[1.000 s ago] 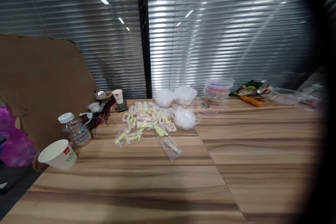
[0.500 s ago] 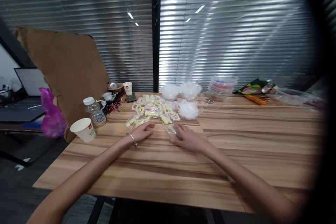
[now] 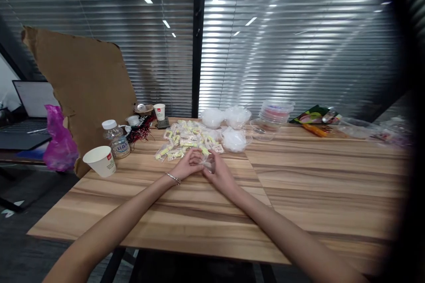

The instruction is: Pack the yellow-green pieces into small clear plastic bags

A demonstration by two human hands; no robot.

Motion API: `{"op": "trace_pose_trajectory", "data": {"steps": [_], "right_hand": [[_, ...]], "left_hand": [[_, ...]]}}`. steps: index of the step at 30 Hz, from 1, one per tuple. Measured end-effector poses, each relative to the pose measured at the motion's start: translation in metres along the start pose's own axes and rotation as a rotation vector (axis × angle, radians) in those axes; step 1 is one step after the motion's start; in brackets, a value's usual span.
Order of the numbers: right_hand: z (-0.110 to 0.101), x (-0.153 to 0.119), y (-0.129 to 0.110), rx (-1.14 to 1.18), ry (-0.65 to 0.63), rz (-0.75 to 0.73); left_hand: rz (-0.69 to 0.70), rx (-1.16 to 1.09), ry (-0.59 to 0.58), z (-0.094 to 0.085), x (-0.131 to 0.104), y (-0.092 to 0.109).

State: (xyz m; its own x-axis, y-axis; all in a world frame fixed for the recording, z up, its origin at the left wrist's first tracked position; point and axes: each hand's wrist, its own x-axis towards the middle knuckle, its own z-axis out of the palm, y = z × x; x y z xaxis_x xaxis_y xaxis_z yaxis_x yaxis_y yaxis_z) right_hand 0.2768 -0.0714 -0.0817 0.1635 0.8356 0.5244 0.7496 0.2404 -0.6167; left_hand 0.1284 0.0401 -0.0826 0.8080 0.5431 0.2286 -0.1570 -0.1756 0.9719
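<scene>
Both hands meet over the table in front of a pile of small clear packets (image 3: 181,139) with yellow and pink pieces inside. A small clear plastic bag (image 3: 208,166) is between them. My right hand (image 3: 222,176) pinches it from the right with thumb and fingers. From the other side, my left hand (image 3: 186,166), with a bracelet at the wrist, has its fingers curled and its thumb at the bag's edge. What the bag contains, if anything, is too small to make out.
Behind the packets stand white filled plastic bags (image 3: 234,139) and a stack of clear round containers (image 3: 275,112). To the left are a paper cup (image 3: 101,161), a bottle (image 3: 117,140) and an upright cardboard sheet (image 3: 83,84). An orange tool (image 3: 314,130) lies far right.
My right hand has moved left with the clear bag, off the tabletop. My left hand has shifted slightly right, and its fingers have curled in to meet the bag.
</scene>
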Motion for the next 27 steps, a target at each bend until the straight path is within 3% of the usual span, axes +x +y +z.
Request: {"op": "trace_pose_trajectory", "data": {"steps": [3,8,14,17,21,27], "right_hand": [[0.0,0.001,0.0,0.046,-0.02,0.01],[0.0,-0.002,0.003,0.062,-0.043,-0.026],[0.0,-0.002,0.005,0.075,-0.093,-0.046],[0.002,-0.001,0.009,0.098,-0.073,-0.022],[0.003,0.002,0.016,0.194,-0.028,0.117],[0.0,0.007,0.02,0.356,-0.033,0.224]], "left_hand": [[0.028,-0.014,0.002,-0.004,-0.001,0.002],[-0.016,0.165,-0.14,-0.01,0.003,-0.002],[0.024,0.257,-0.305,-0.014,0.001,0.002],[-0.025,0.212,-0.252,-0.015,0.001,-0.001],[-0.059,0.202,-0.122,-0.019,0.002,-0.01],[-0.062,0.246,-0.091,-0.019,0.003,-0.012]]}}
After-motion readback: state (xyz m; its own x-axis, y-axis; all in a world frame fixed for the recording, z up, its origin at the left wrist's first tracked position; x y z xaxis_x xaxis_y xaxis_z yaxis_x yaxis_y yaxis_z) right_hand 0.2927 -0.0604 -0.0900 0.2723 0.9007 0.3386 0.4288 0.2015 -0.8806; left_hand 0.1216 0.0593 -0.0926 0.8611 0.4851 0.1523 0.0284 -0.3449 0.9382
